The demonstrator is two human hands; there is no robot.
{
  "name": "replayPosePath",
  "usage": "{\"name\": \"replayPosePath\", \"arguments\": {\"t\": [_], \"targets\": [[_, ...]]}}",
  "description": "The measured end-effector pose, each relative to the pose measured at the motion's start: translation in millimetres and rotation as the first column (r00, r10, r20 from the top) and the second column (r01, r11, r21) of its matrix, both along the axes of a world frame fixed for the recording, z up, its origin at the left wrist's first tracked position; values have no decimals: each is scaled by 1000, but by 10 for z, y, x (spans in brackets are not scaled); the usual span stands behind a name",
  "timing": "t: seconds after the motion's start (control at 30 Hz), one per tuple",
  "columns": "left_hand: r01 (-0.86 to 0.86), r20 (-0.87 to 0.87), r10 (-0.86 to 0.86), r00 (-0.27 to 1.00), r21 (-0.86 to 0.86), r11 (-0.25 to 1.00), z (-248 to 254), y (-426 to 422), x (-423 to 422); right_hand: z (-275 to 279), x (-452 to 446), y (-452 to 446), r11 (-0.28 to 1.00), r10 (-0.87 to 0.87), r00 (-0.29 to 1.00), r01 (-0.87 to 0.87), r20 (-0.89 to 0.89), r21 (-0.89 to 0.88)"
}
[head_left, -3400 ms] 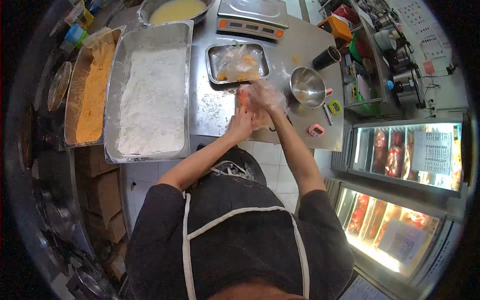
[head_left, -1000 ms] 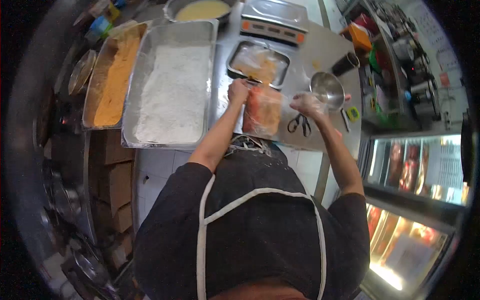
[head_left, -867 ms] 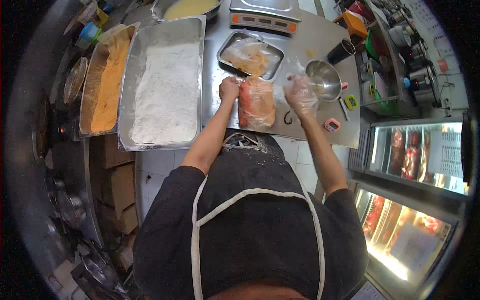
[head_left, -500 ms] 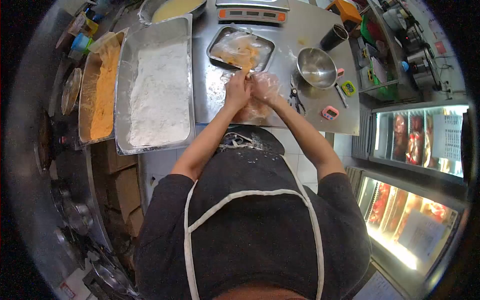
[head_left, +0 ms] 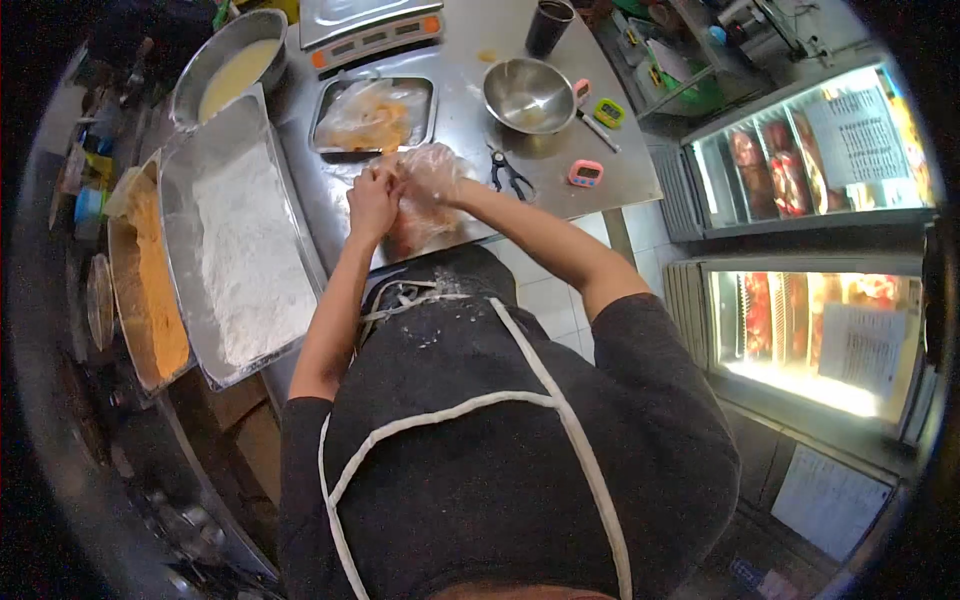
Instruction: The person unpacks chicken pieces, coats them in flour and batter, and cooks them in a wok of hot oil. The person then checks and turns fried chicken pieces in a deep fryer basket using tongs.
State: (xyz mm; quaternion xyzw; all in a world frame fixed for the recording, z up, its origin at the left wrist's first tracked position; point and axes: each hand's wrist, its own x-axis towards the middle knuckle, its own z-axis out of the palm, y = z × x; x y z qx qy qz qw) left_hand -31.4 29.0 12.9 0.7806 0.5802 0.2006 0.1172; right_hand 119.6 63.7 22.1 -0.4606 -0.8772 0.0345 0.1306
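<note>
My left hand is bare, its fingers closed at the top of a clear plastic bag on the table's front edge. Something reddish shows through the bag; its kind is unclear. My right hand meets the left one there, covered in crinkled clear plastic that hides its fingers. Just beyond the hands, a metal tray holds another clear bag with orange stuff in it. An orange strip lies between that tray and my fingers.
Left are a deep pan of white powder, a pan of orange crumbs and a bowl of pale liquid. A scale stands behind. Right are a steel bowl, scissors, a pink timer and lit fridges.
The view has turned and shifted, so the table things sit further left and the fridges show more. Both hands stay together at the bag.
</note>
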Motion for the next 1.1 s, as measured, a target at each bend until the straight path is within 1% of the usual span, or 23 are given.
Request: {"name": "replayPosePath", "arguments": {"t": [0.07, 0.13, 0.2, 0.27, 0.3, 0.37, 0.4, 0.47, 0.5, 0.53, 0.6, 0.63, 0.7, 0.73, 0.8, 0.83, 0.87, 0.93, 0.97, 1.0, 1.03, 1.07, 1.1], "targets": [[10, -38, -11, 999, -24, 1000, 35, -1, -83, -285, 9, 66, 1000, 25, 998, -25, -52, -4], [64, 13, -64, 998, 31, 997, -30, -19, -155, -312, -26, -5, 980, 125, 984, -103, -125, 170], [29, 97, -30, 995, 7, 1000, -94, -21, -155, -194, -22, -108, 995, 38, 997, -31, -73, 97], [68, 298, -15, 954, -170, 983, -102, 22, -156, 208, -17, -215, 986, -63, 997, 67, 36, -150], [80, 299, -24, 954, -176, 981, -151, 46, -140, -49, -45, -170, 985, -74, 997, 79, 37, -155], [34, 491, 29, 871, -119, 992, -279, 108, -131, -878, -157, 53, 989, -150, 933, 138, -326, -62], [28, 489, 37, 872, -125, 992, -254, 127, -82, -989, -179, 96, 919, -389, 902, 395, -189, -4], [-98, 589, 67, 805, 21, 995, -201, -87, 33, -979, -61, 179, 838, -539, 777, 453, -327, -305], [-135, 695, 240, 678, -203, 970, -187, -214, -8, -745, 87, 223, 839, -530, 845, 511, -71, -188], [-167, 676, 276, 683, -223, 960, -165, -345, -83, -468, 232, 255, 850, -507, 841, 524, 187, -50], [-148, 637, 374, 674, -379, 913, -112, -535, -209, -593, 366, 425, 874, -486, 853, 478, 192, 88], [-172, 624, 400, 671, -395, 903, -113, -603, -197, -786, 446, 566, 817, -574, 818, 575, -33, 37], [-218, 652, 437, 620, -392, 894, -152, -585, -172, -882, 567, 571, 724, -681, 700, 687, -214, -60], [-245, 649, 463, 604, -401, 883, -226, -534, -226, -853, 604, 498, 695, -715, 676, 715, -178, -79], [-302, 700, 660, 272, -589, 750, -359, -428, -307, -862, 682, 362, 664, -741, 600, 721, -300, -197], [-318, 638, 710, 297, -635, 704, -234, -416, -332, -810, 671, 319, 660, -744, 576, 713, -340, -236], [-335, 635, 720, 280, -638, 693, -235, -406, -323, -754, 653, 311, 648, -761, 587, 701, -275, -297], [-426, 566, 538, 624, -331, 842, -318, -436, -292, -438, 530, 49, 639, -764, 616, 679, -193, -361], [-372, 579, 513, 634, -354, 858, -375, -475, -282, -134, 432, -181, 817, -577, 758, 532, -305, -222], [-382, 581, 522, 624, -356, 853, -273, -510, -264, 105, 347, -327, 933, -348, 856, 354, -381, -57], [-318, 520, 378, 766, -205, 926, -71, -583, -229, 250, 286, -421, 936, -342, 862, 347, -375, -58], [-217, 423, 223, 878, -64, 974, 64, -614, -180, 362, 246, -509, 980, -197, 944, 182, -263, -80], [-219, 429, 230, 874, -74, 973, 91, -621, -127, 400, 239, -563, 992, -35, 988, 16, -153, -125]]}}
